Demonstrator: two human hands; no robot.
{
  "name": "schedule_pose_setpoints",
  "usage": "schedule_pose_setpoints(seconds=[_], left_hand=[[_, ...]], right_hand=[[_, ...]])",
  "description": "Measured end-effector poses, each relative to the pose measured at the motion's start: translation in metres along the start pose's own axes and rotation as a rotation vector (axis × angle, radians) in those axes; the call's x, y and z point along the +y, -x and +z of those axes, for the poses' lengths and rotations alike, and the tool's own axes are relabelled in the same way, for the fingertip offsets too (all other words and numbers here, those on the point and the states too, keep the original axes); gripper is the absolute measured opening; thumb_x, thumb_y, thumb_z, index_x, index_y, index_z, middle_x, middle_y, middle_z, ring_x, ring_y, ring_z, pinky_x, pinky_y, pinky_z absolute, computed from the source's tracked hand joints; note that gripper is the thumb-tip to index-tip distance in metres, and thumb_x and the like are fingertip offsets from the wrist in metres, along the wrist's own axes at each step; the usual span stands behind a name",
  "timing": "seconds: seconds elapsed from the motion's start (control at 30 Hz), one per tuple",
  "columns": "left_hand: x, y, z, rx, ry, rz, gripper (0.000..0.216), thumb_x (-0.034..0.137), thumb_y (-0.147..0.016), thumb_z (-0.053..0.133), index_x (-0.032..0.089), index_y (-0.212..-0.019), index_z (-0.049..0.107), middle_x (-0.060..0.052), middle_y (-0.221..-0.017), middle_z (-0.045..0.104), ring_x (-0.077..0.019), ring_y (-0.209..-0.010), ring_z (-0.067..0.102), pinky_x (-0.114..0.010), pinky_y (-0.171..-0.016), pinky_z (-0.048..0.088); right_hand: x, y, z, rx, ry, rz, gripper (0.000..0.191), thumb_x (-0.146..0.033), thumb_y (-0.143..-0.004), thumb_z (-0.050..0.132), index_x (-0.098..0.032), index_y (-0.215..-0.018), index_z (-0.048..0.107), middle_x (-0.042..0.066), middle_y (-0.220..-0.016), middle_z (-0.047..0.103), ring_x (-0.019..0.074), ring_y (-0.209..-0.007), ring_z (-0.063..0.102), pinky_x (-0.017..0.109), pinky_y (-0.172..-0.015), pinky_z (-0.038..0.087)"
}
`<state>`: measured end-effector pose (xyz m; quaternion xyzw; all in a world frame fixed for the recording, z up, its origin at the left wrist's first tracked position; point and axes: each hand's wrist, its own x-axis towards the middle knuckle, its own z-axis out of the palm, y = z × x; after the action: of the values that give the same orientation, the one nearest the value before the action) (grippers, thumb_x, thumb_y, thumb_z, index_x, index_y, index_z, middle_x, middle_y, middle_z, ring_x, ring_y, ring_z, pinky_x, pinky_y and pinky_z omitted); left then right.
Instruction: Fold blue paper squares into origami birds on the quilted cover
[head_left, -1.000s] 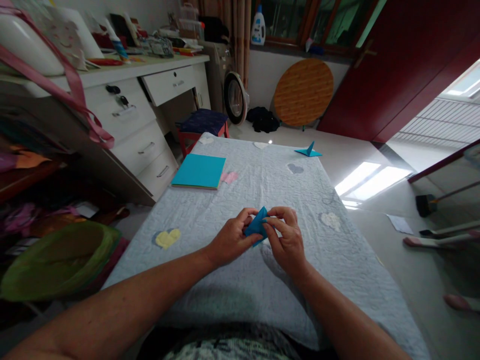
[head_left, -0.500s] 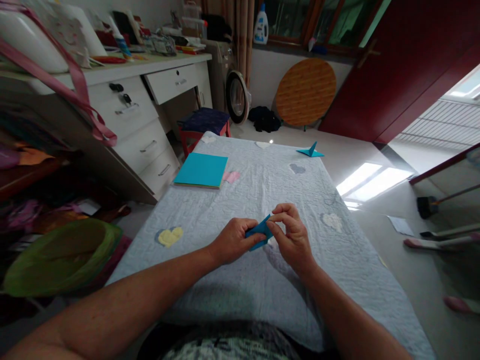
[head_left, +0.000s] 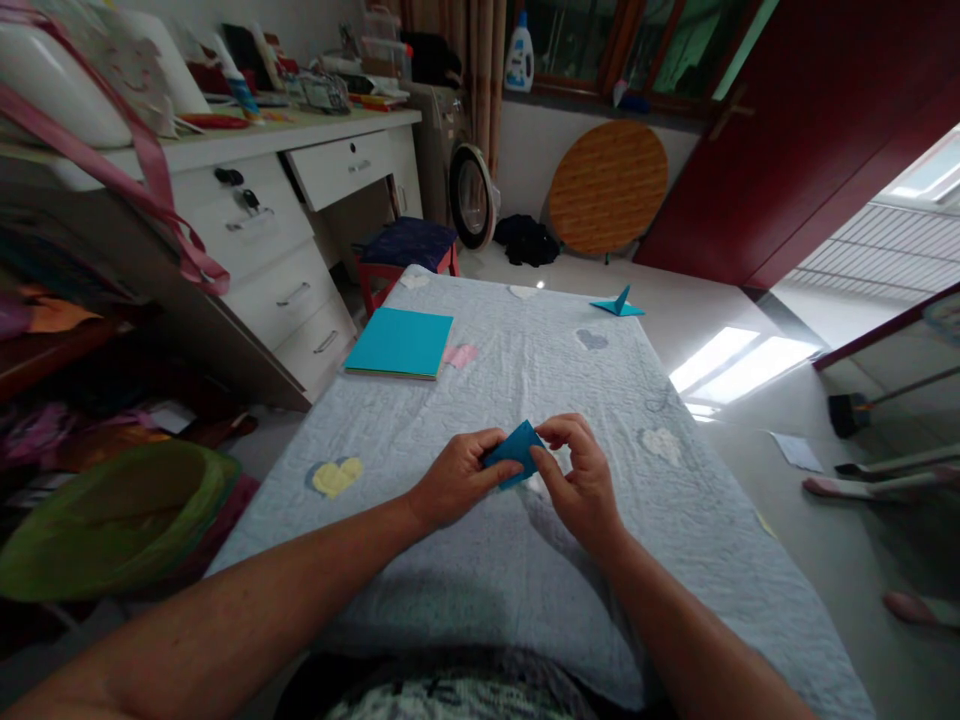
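Observation:
A small piece of folded blue paper (head_left: 517, 452) is held between my two hands, just above the cloth-covered table. My left hand (head_left: 459, 480) grips its left side, thumb on top and fingers behind. On the right side, my right hand (head_left: 579, 478) pinches the paper's edge between thumb and fingers. Farther off to the left lies a stack of blue square paper (head_left: 401, 342). Near the far right corner of the table stands a folded blue paper figure (head_left: 619, 303) with one point sticking up.
A pale quilted cloth (head_left: 525, 370) with heart patches covers the table. Beyond it are a stool (head_left: 409, 245), a white desk (head_left: 255, 210) and a washing machine with its door open (head_left: 472, 197). A green mesh basket (head_left: 112, 510) stands at left.
The folded paper has turned so that a broader, flatter face with a corner pointing up now shows. My right hand's fingers have shifted along its edge. The camera view has moved slightly.

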<state>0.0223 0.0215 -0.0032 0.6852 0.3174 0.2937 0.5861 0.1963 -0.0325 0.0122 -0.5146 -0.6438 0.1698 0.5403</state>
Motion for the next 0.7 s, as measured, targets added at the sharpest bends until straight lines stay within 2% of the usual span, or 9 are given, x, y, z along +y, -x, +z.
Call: schedule_pose_setpoints(seconds=[0.17,0.33,0.53,0.6,0.7], left_hand=[[-0.0013,0.0007,0.0009,0.040,0.017,0.035,0.026,0.040,-0.086,0.068,0.017,-0.099,0.064,0.001,-0.083,0.060,-0.0129,-0.074,0.052,-0.024,-0.070,0.042],[0.0001,0.0028,-0.0009,0.062,-0.096,0.065,0.022,0.038,-0.088,0.067,0.018,-0.097,0.065,0.002,-0.080,0.060,-0.0127,-0.072,0.053,-0.024,-0.068,0.042],[0.0029,0.0030,-0.0016,0.070,-0.179,0.119,0.011,0.027,-0.089,0.063,0.019,-0.096,0.063,0.003,-0.081,0.062,-0.0118,-0.073,0.055,-0.023,-0.068,0.042],[0.0010,0.0041,-0.0004,0.092,-0.188,0.128,0.017,0.027,-0.090,0.063,0.020,-0.104,0.058,0.002,-0.087,0.063,-0.0117,-0.074,0.056,-0.022,-0.068,0.043],[-0.0028,0.0066,0.0007,0.191,-0.233,0.196,0.037,0.024,-0.090,0.063,0.024,-0.121,0.043,-0.001,-0.106,0.062,-0.0097,-0.071,0.054,-0.022,-0.067,0.044]], right_hand=[[-0.0005,0.0023,0.0013,0.037,0.112,-0.097,0.020,-0.013,-0.087,0.062,-0.024,-0.104,0.063,0.004,-0.095,0.059,0.0198,-0.091,0.058,0.036,-0.079,0.049],[-0.0016,0.0031,0.0009,0.044,0.132,-0.141,0.018,-0.012,-0.086,0.064,-0.024,-0.099,0.062,0.003,-0.092,0.058,0.0195,-0.088,0.057,0.036,-0.078,0.049],[-0.0024,0.0042,0.0028,-0.017,0.164,-0.143,0.013,-0.015,-0.084,0.068,-0.023,-0.093,0.063,0.003,-0.091,0.057,0.0201,-0.088,0.055,0.037,-0.077,0.047],[-0.0014,0.0048,0.0036,-0.015,0.172,-0.123,0.011,-0.015,-0.085,0.066,-0.023,-0.092,0.065,0.003,-0.090,0.055,0.0201,-0.088,0.054,0.036,-0.076,0.047],[-0.0004,0.0055,0.0041,0.004,0.166,-0.101,0.011,-0.014,-0.087,0.064,-0.024,-0.091,0.068,0.003,-0.090,0.052,0.0199,-0.088,0.052,0.036,-0.076,0.046]])
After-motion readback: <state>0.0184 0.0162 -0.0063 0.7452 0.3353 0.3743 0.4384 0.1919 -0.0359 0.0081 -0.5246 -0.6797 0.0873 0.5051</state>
